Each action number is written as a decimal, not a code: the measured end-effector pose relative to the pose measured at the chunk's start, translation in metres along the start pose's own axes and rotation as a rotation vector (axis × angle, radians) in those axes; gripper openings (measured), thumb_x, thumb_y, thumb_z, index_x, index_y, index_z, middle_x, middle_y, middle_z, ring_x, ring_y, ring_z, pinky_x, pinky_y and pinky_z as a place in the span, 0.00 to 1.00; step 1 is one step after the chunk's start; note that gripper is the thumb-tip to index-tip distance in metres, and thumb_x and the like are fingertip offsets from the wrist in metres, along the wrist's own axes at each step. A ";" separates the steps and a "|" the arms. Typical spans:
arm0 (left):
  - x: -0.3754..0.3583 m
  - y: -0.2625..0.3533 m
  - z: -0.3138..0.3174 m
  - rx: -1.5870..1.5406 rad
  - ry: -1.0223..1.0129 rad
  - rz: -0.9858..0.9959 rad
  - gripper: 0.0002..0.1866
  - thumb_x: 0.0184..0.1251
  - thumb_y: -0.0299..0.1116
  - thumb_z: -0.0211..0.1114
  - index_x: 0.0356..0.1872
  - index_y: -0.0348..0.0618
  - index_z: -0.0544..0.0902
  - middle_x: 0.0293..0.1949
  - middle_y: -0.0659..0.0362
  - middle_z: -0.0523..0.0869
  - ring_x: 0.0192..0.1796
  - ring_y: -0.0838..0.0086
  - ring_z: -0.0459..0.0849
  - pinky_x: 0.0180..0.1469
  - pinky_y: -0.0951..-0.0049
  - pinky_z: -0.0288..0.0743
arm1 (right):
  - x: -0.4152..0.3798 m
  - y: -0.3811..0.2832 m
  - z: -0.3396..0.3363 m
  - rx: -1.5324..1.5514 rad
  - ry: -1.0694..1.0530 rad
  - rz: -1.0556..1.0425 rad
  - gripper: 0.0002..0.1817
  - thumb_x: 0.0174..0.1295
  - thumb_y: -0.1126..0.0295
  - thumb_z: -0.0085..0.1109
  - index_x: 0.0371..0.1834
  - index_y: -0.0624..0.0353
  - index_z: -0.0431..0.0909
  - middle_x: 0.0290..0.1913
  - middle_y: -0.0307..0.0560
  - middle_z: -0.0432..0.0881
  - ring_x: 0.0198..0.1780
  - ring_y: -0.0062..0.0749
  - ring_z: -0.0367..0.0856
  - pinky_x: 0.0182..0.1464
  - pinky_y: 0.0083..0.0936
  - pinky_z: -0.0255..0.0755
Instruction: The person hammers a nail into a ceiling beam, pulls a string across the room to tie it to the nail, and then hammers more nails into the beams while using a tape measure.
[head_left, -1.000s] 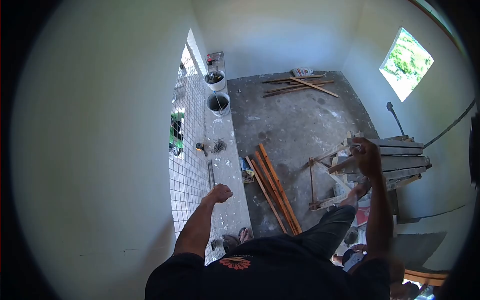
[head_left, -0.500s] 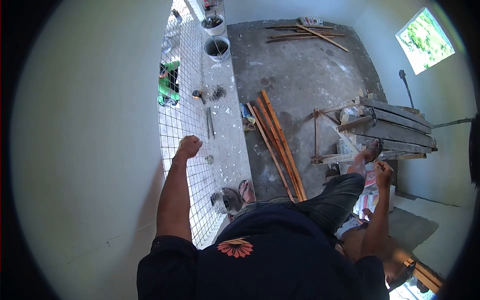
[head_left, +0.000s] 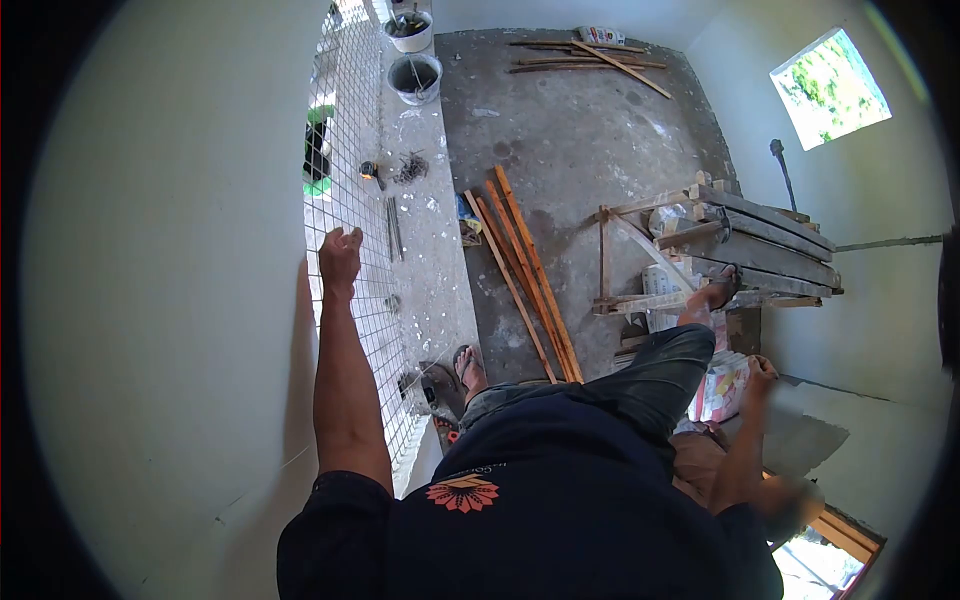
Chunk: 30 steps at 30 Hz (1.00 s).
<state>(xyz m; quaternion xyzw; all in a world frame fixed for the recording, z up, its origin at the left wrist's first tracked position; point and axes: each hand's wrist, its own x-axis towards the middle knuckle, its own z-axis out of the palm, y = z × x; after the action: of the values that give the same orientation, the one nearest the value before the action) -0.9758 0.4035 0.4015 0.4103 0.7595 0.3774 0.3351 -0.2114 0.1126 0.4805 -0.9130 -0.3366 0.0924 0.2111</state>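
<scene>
My left hand [head_left: 340,262] is raised against the wire mesh [head_left: 352,200] in the window opening, its fingers bent and seemingly hooked on the wires. Off to the right, my right hand [head_left: 762,375] is held up with its fingers curled together; whatever is in them, if anything, is too small to make out. Beside the mesh runs a concrete ledge [head_left: 430,250]. On it lie a yellow and black tape measure [head_left: 370,172], a heap of short wires or nails [head_left: 410,167] and thin metal rods [head_left: 393,228]. My sandalled left foot [head_left: 468,368] stands on this ledge.
Two buckets [head_left: 414,76] stand at the ledge's far end. Long timber strips [head_left: 528,270] lean below it. My right foot [head_left: 722,285] rests on a wooden trestle platform [head_left: 770,245]. Another person [head_left: 700,465] is close at lower right; someone in green [head_left: 318,150] is beyond the mesh.
My left hand has moved left and up onto the mesh, its fist loosening into bent fingers. My right hand has dropped slightly. The view has shifted a little.
</scene>
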 end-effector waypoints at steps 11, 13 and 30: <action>-0.149 -0.179 0.074 1.114 -1.454 -0.016 0.49 0.47 0.71 0.59 0.58 0.34 0.71 0.53 0.43 0.78 0.58 0.55 0.75 0.62 0.61 0.67 | -0.007 0.143 0.041 -0.390 -0.028 -0.401 0.10 0.55 0.66 0.57 0.36 0.56 0.84 0.24 0.51 0.82 0.18 0.38 0.75 0.21 0.32 0.68; -0.091 -0.265 0.139 0.720 -1.070 0.955 0.38 0.54 0.70 0.52 0.40 0.40 0.82 0.38 0.46 0.84 0.48 0.54 0.81 0.55 0.57 0.69 | 0.014 0.126 0.025 0.855 -0.036 0.146 0.08 0.57 0.70 0.56 0.35 0.59 0.83 0.27 0.44 0.83 0.24 0.29 0.78 0.27 0.28 0.73; -0.295 0.772 -0.046 -0.875 -0.364 1.965 0.36 0.71 0.61 0.34 0.55 0.38 0.73 0.46 0.49 0.81 0.49 0.64 0.80 0.47 0.66 0.74 | -0.073 -0.420 -0.549 0.148 1.941 -0.849 0.15 0.41 0.68 0.72 0.32 0.63 0.81 0.30 0.44 0.81 0.32 0.25 0.77 0.35 0.24 0.71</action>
<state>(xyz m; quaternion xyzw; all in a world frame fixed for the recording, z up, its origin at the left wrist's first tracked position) -0.5977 0.4231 1.1375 0.7331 -0.1609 0.6514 0.1115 -0.3380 0.1748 1.1613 -0.3881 -0.3087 -0.7371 0.4591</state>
